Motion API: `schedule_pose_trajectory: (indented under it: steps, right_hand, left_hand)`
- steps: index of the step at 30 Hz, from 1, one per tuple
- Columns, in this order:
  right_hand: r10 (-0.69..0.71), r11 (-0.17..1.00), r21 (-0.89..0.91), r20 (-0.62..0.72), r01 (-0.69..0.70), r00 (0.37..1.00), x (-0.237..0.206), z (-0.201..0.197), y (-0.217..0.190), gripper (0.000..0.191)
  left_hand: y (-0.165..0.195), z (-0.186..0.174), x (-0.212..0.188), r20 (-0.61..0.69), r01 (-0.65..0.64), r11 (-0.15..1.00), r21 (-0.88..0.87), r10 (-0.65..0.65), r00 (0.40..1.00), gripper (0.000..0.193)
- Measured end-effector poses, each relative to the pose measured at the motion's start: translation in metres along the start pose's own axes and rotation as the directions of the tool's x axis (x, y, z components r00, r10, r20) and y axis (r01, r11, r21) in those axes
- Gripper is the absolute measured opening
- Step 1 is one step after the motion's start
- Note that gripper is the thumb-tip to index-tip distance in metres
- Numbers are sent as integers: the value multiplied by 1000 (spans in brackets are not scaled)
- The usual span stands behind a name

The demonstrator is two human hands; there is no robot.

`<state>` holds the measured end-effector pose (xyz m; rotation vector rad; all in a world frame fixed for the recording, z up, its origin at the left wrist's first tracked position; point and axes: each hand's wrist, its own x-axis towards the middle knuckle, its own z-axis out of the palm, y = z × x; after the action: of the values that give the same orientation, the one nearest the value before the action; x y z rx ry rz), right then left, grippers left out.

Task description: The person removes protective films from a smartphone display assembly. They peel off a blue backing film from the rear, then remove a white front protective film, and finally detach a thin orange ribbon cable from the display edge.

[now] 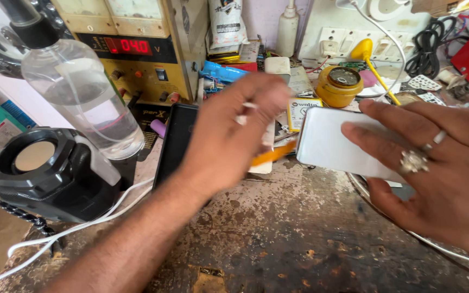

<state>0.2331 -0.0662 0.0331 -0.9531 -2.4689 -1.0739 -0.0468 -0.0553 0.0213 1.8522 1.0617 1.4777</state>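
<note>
The right hand (441,173) holds a flat white slab (329,144) just above the worn counter (289,233), while the blurry left hand (234,130) pinches something small and white over an orange stick (270,156), so nothing looks finished yet.

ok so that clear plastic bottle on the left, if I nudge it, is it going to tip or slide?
The clear bottle looks tall and only partly filled, so it may tip rather than slide. It stands close beside the black speaker, which could stop a fall to that side. Its smooth plastic wall probably feels slippery.
</note>
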Motion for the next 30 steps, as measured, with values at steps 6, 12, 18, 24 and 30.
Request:
schedule_pose_trajectory:
  steps: [6,12,18,24,30]
  right_hand:
    - [-130,989,55,-115,137,985,-2,-4,2,69]
    - [3,995,101,-24,-1,1000,-4,2,23,76]
    - [85,957,283,-34,-72,996,-9,14,23,82]
    - [54,987,156,-31,-48,998,-14,14,28,80]
    - [58,985,164,-23,-53,998,-14,12,35,82]
  left_hand:
    - [14,14,-14,245,-22,948,318,-60,968,41]
    - [13,17,-15,414,96,963,-252,18,910,43]
    - [13,18,-20,508,174,905,-388,53,860,56]
    - [15,15,-18,480,222,948,-227,-89,873,55]
    - [12,17,-17,515,227,911,-344,-19,857,56]
